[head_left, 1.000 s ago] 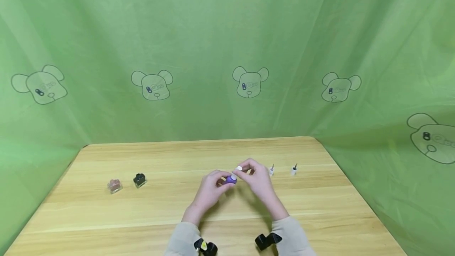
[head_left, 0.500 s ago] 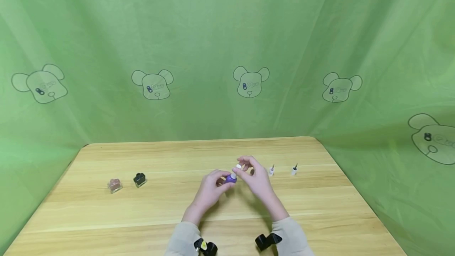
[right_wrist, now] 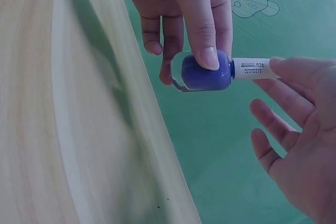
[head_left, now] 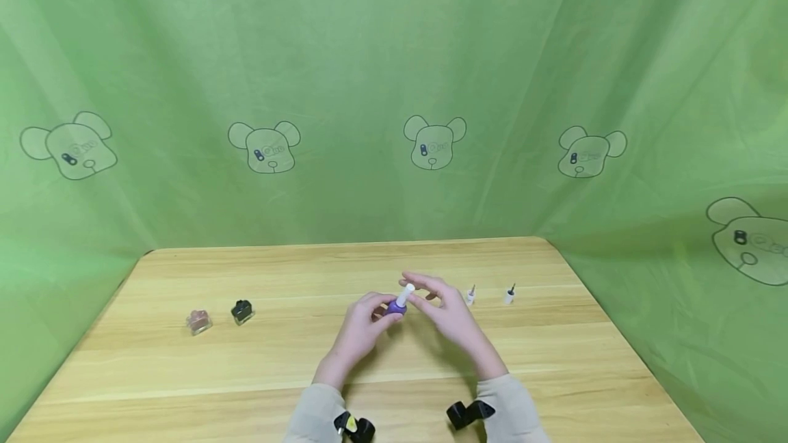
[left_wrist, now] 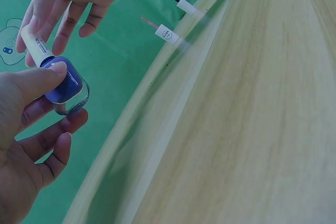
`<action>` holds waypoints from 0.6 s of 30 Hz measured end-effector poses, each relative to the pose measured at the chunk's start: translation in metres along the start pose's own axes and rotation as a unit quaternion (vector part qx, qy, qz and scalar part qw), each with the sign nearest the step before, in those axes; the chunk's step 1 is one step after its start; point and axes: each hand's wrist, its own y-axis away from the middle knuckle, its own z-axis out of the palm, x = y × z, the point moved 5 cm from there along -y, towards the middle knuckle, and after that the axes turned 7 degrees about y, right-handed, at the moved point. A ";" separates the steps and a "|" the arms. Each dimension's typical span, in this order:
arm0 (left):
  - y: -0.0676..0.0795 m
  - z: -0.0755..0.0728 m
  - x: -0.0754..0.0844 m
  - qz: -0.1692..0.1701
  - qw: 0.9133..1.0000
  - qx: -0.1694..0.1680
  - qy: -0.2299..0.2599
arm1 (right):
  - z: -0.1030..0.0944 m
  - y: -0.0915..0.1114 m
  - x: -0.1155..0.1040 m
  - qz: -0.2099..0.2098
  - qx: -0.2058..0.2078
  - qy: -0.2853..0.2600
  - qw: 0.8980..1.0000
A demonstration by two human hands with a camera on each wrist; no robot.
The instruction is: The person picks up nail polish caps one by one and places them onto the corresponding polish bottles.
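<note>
My left hand (head_left: 360,327) holds a purple nail polish bottle (head_left: 396,308) between thumb and fingers, above the table. The bottle tilts, and its long white cap (head_left: 405,294) is on its neck. At the cap's free end, my right hand (head_left: 449,313) pinches lightly with thumb and index finger; its other fingers are spread. Printed lettering shows on the cap (right_wrist: 252,68) in the right wrist view. In the left wrist view, the left thumb presses the purple glass (left_wrist: 65,85) and fingers support it from below.
On the left of the wooden table (head_left: 246,374) stand a pink polish bottle (head_left: 199,321) and a black polish bottle (head_left: 243,311). Two white brush caps (head_left: 470,294) stand at the right with brushes pointing up. A green curtain (head_left: 345,53) surrounds the table's back and sides.
The right hand's fingers have shifted and spread on the cap, so more of the white cap shows. The purple bottle has moved slightly left. The other bottles and brush caps have stayed put.
</note>
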 end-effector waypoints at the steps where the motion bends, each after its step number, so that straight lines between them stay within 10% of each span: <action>1: 0.000 0.000 0.000 -0.001 1.000 -0.001 -0.001 | 0.000 0.000 0.000 -0.001 -0.001 0.000 1.000; 18: 0.001 0.003 0.001 0.005 1.000 -0.004 -0.026 | 0.002 0.001 0.006 0.099 0.086 -0.029 0.991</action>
